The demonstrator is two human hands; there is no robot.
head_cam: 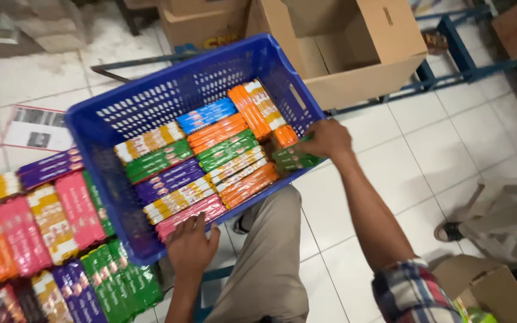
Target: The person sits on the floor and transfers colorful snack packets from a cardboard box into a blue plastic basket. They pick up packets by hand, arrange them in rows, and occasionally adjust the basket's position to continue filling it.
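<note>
A blue plastic crate (pixel 121 119) rests tilted on my lap, filled with rows of long snack packs in orange, green, purple, blue, yellow and pink. My right hand (pixel 325 139) is at the crate's right corner, fingers closed on a green pack (pixel 291 159) beside an orange pack (pixel 284 136). My left hand (pixel 191 245) presses against the crate's near edge, fingers touching a pink pack (pixel 189 216), and holds nothing.
More packs of the same kinds (pixel 49 239) lie stacked at the left. Open cardboard boxes (pixel 354 48) stand behind the crate, another box (pixel 489 287) at lower right. A blue metal frame (pixel 450 42), a paper sheet (pixel 36 128) and a person's sandalled foot (pixel 448 231) are on the white tiled floor.
</note>
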